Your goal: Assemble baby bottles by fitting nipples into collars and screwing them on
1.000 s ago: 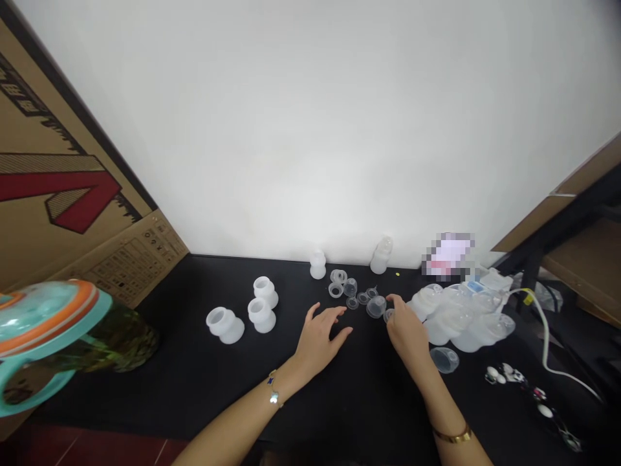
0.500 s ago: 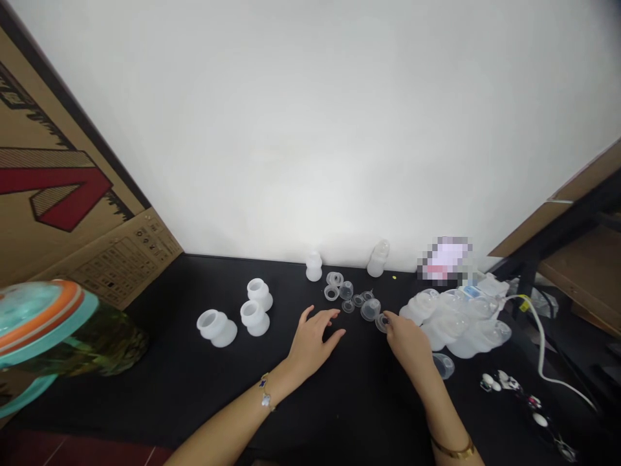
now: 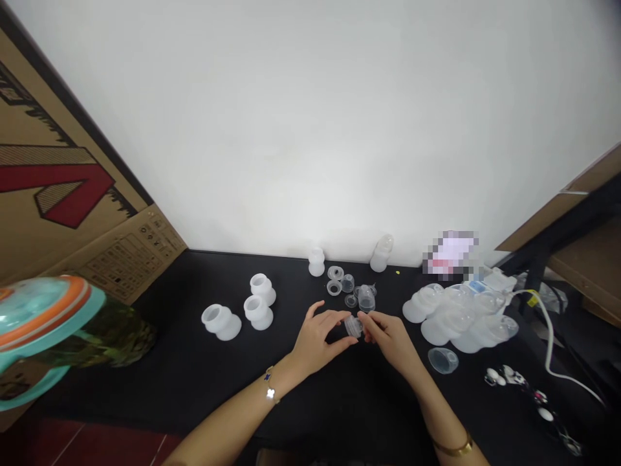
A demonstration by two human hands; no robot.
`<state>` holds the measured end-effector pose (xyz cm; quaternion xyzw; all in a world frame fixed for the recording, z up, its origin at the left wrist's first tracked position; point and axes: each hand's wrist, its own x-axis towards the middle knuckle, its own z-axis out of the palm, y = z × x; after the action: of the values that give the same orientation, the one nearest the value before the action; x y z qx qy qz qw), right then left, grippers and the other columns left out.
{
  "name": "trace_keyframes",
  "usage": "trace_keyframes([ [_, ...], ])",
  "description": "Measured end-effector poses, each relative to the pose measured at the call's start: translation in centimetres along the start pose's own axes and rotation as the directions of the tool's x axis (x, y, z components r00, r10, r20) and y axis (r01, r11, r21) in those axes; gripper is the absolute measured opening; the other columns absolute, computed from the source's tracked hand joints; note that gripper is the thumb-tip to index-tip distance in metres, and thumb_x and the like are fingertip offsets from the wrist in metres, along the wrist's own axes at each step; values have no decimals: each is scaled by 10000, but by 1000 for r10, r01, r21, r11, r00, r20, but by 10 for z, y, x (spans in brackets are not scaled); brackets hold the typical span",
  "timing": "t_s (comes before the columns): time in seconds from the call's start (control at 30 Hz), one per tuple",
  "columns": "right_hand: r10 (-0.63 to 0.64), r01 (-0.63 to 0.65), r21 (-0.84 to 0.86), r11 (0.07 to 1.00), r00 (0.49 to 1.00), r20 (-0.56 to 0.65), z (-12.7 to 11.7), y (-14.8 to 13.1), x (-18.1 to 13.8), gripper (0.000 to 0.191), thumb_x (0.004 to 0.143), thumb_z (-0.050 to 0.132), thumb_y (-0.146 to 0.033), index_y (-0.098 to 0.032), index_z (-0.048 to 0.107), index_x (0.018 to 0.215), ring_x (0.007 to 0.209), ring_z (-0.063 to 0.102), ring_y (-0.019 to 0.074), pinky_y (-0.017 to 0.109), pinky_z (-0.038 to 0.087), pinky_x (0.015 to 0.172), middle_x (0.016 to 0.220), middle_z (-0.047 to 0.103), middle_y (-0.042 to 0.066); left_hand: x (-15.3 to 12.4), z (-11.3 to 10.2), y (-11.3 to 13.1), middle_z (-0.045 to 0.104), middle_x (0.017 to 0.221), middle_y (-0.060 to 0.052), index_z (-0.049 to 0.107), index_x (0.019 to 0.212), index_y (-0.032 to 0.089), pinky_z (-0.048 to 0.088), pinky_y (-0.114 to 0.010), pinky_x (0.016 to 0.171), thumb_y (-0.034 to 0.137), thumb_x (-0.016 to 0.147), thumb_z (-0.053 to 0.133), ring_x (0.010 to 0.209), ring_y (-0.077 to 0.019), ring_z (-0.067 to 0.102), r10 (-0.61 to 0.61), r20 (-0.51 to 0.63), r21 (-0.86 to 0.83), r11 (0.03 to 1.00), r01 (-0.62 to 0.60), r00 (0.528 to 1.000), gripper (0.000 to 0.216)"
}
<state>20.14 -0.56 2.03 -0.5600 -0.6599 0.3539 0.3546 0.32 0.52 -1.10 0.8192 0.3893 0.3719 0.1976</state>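
Between my two hands is a small translucent bottle collar ring (image 3: 353,326) with ridged sides, held just above the black table. My left hand (image 3: 317,344) grips its left side between thumb and fingertips. The fingers of my right hand (image 3: 391,338) are pinched at its right side, on what looks like a nipple, partly hidden by the fingertips. Just beyond lie more rings (image 3: 334,287), a nipple (image 3: 350,300) and a translucent dome cap (image 3: 366,298). Another dome cap (image 3: 443,360) rests right of my right hand.
Several open white bottles (image 3: 259,313) stand at left, and another white bottle (image 3: 317,262) is by the wall. An assembled bottle (image 3: 381,253) stands farther right. Capped bottles (image 3: 453,317) cluster at right, near a white cable (image 3: 548,343). A large jug (image 3: 92,323) is far left.
My right hand has lifted a ring piece from the table and moved left with it. My left hand has moved right and closed on the ring. The view has shifted slightly.
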Motion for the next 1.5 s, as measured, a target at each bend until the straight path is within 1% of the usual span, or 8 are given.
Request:
trace_keyframes([
  [0.2, 56, -53, 69, 996, 997, -46, 6, 3, 2, 579, 934, 444, -573, -213, 468, 480, 481, 499, 137, 252, 378, 551, 449, 541, -7, 1, -7, 0, 733, 1013, -23, 580, 1209, 265, 328, -476, 1117, 465, 915, 581, 907, -190, 687, 6, -12, -28, 1000, -6, 1000, 355],
  [0.4, 75, -61, 93, 994, 984, -163, 2, 3, 3, 594, 918, 443, -609, -218, 457, 471, 472, 493, 143, 256, 363, 533, 437, 532, -1, 13, -11, -12, 700, 1100, -39, 572, 1198, 258, 387, -474, 1062, 395, 948, 539, 902, -190, 679, -153, -161, 14, 988, 157, 975, 288],
  [0.53, 82, -56, 145, 988, 981, -175, 4, 4, 4, 583, 917, 466, -587, -212, 464, 470, 476, 499, 141, 254, 363, 538, 440, 540, -2, 22, -14, -23, 612, 1250, -62, 510, 1279, 267, 477, -406, 969, 369, 944, 549, 1031, -208, 644, -238, -261, 9, 968, 249, 935, 353],
  [0.8, 126, -72, 333, 940, 982, -143, 5, 6, 5, 593, 900, 503, -590, -218, 395, 451, 463, 486, 138, 268, 390, 539, 424, 483, -13, 40, -20, -27, 418, 1459, -106, 401, 1414, 297, 405, -471, 1071, 400, 939, 548, 1341, -288, 438, -223, -299, 117, 956, 268, 928, 508],
  [0.97, 112, -23, 388, 921, 972, -209, 2, 7, 5, 555, 881, 540, -567, -200, 467, 471, 604, 543, 151, 271, 445, 561, 727, 628, 45, 68, -18, -45, 402, 1474, -155, 433, 1405, 274, 418, -528, 1016, 492, 895, 586, 1335, -360, 424, -293, -374, 203, 900, 386, 880, 575],
  [1.07, 208, -72, 549, 833, 959, -190, 2, 6, 7, 540, 854, 583, -550, -188, 477, 469, 651, 563, 150, 289, 494, 574, 982, 661, 73, 79, -16, -58, 440, 1444, -167, 522, 1307, 249, 437, -521, 979, 419, 911, 576, 1307, -370, 455, -320, -392, 212, 881, 423, 862, 435],
  [1.27, 328, -158, 789, 594, 943, -58, -2, 4, 10, 487, 841, 623, -488, -217, 432, 486, 769, 635, 220, 325, 558, 607, 708, 608, 52, 83, -25, -66, 669, 1109, -71, 593, 947, 218, 461, -383, 932, 286, 925, 539, 1063, -246, 625, -233, -343, 124, 949, 289, 910, 90],
  [1.5, 366, -255, 913, 320, 922, 129, -1, 16, 12, 431, 846, 637, -431, -197, 472, 524, 964, 706, 257, 321, 580, 671, 1068, 730, 74, 71, -37, -52, 691, 937, -12, 591, 844, 217, 464, -312, 845, 377, 876, 594, 905, -198, 640, -334, -265, -211, 935, 284, 905, 163],
])
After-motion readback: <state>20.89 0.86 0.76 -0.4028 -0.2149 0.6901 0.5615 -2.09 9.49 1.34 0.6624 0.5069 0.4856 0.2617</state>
